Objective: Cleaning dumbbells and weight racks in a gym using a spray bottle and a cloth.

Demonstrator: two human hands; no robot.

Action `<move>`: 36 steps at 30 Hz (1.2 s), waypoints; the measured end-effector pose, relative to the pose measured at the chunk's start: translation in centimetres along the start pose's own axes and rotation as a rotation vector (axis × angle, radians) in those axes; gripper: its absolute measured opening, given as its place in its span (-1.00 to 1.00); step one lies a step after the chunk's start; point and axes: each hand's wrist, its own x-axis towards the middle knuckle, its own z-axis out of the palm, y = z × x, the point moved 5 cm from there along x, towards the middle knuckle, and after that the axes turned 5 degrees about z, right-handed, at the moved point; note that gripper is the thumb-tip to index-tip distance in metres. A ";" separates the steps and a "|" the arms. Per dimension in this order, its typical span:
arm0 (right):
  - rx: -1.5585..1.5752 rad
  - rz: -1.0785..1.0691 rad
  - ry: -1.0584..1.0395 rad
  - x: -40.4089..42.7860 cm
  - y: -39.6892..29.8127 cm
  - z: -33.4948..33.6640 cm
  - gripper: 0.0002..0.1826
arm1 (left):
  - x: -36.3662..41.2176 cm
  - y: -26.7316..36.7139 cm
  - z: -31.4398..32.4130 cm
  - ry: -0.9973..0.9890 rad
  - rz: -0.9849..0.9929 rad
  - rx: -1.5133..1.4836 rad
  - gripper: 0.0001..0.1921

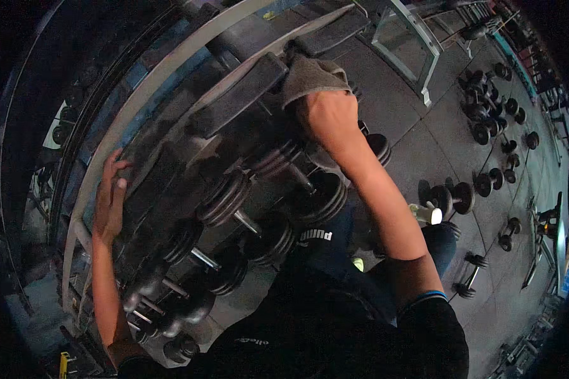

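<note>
My right hand grips a grey-brown cloth over the edge of a dark padded section of the rack. The cloth covers part of that edge, and my fingers are partly hidden. At the left, my left hand is beside the curved pale metal frame of the rack, fingers apart and holding nothing; whether it touches the frame is unclear. Between my arms, large plate dumbbells with metal handles stand in a row. One dark long pad lies left of the cloth, another above it.
Many dumbbells lie scattered on the dark tiled floor at the right. A pale metal frame stands at the upper right. Smaller round-headed dumbbells are at the lower left. More gym equipment lines the far right.
</note>
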 end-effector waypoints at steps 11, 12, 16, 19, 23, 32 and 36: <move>-0.051 0.026 -0.365 1.3 1.1 0.9 -0.78 | 0.1 0.9 0.4 -0.021 0.025 -0.002 -0.30; 0.023 -0.007 -0.392 0.9 2.5 0.9 -0.77 | 0.3 1.1 0.5 -0.025 0.028 -0.010 -0.31; 0.274 0.030 -0.262 -0.2 3.7 0.1 -0.74 | 0.0 1.2 0.3 -0.004 0.050 0.010 -0.34; 0.348 0.243 -0.103 0.1 2.5 -0.7 -0.79 | 0.0 1.3 0.3 -0.008 0.046 0.006 -0.36; 0.503 0.200 0.021 -1.4 0.8 0.9 -0.56 | 0.0 1.7 0.0 0.004 0.066 0.036 -0.33; 0.318 0.097 -0.114 0.5 -1.0 0.6 -0.79 | 0.4 0.5 0.4 0.010 0.042 0.031 -0.24; 0.178 -0.045 -0.261 1.1 -1.1 0.0 -0.82 | 0.4 0.5 0.3 -0.019 0.021 0.091 -0.26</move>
